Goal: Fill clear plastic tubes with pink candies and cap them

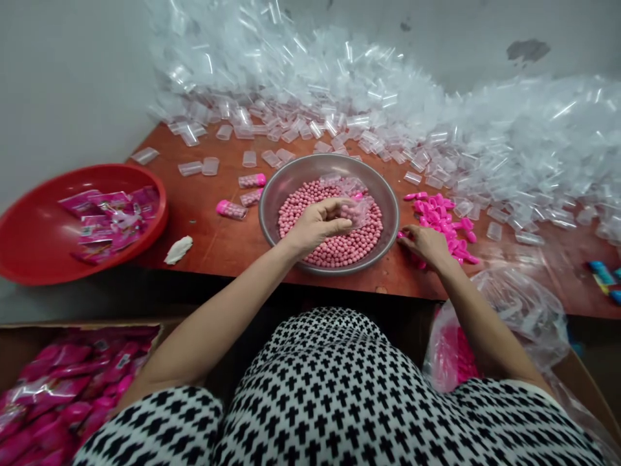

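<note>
Over the metal bowl (pixel 266 223) of pink candy balls (pixel 334 254), my left hand (pixel 314 226) is closed around a clear plastic tube (pixel 359 213) that has some balls in it. More clear tubes and a bit of pink lie on the balls behind it, partly hidden. My right hand (pixel 427 246) is at the near left side of a heap of bright pink caps (pixel 439 210), its fingers pinched on a small pink cap (pixel 400 235) beside the bowl's rim. Left of the bowl lie three filled tubes (pixel 231 210) with pink caps on.
A huge pile of clear tubes (pixel 301 71) covers the back of the table (pixel 213 243). At left stand a red basin (pixel 29 226) with pink packets and a box of pink packages (pixel 63 388). A plastic bag (pixel 524 310) hangs by the front edge at right.
</note>
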`<state>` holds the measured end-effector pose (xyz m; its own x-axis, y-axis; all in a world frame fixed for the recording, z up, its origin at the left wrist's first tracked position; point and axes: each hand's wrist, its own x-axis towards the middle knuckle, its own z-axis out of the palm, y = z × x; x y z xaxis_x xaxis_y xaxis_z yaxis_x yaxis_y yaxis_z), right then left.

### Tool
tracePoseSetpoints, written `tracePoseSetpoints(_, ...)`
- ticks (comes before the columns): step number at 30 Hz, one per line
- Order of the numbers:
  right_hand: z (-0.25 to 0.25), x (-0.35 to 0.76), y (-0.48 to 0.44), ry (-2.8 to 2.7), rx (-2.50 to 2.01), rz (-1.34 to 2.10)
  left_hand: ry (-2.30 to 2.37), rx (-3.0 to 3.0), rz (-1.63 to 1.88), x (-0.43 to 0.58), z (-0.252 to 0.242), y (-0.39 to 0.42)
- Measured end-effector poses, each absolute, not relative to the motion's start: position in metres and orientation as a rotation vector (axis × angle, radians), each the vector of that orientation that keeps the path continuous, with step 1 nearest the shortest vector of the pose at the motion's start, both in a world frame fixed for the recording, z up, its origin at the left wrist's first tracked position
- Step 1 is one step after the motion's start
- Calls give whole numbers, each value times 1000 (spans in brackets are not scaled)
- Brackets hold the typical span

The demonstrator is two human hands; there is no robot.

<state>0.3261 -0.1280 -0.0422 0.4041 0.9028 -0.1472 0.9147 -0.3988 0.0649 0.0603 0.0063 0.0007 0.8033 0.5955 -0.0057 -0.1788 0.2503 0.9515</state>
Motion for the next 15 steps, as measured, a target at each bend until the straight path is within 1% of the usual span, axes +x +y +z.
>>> tracePoseSetpoints(3,-44,330,-132,1647,2611,-188,442,1192,537,60,-2,8)
tracePoseSetpoints(7,-44,345,-145,1900,2593,-217,461,1180,496,60,-1,9)
tracePoseSetpoints(10,-44,356,-157,2226,2347,-233,485,1170,481,60,-1,10)
tracePoseSetpoints(12,-44,360,-162,2342,2161,-215,499,1235,456,58,0,14)
tracePoseSetpoints(15,-46,361,-165,2392,2007,-164,514,1640,399,56,1,23)
